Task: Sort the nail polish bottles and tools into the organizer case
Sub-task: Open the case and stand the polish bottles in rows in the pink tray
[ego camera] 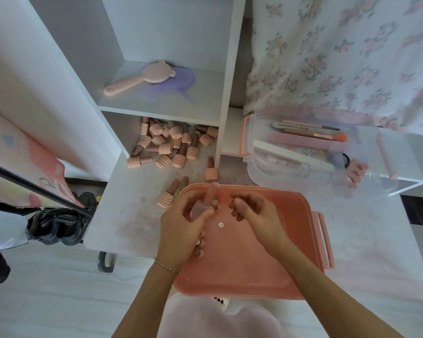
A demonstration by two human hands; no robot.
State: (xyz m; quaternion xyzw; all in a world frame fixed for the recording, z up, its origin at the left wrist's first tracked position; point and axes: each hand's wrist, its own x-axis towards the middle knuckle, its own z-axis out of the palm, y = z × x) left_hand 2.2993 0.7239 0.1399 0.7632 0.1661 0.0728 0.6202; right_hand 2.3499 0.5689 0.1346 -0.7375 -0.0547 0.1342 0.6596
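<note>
We're over the pink case, left hand gripping a blurred polish bottle, right hand beside it, fingers loosely curled, empty, more bottles heaped on the shelf beyond

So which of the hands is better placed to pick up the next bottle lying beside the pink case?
Probably the right hand: it holds nothing, fingers loosely curled over the pink case. The left hand already grips bottles, though it is nearer the loose bottle.

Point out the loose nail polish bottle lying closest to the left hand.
The bottle with the ribbed peach cap just off the pink case's upper-left corner, beside the left hand; the others lie farther back.
</note>
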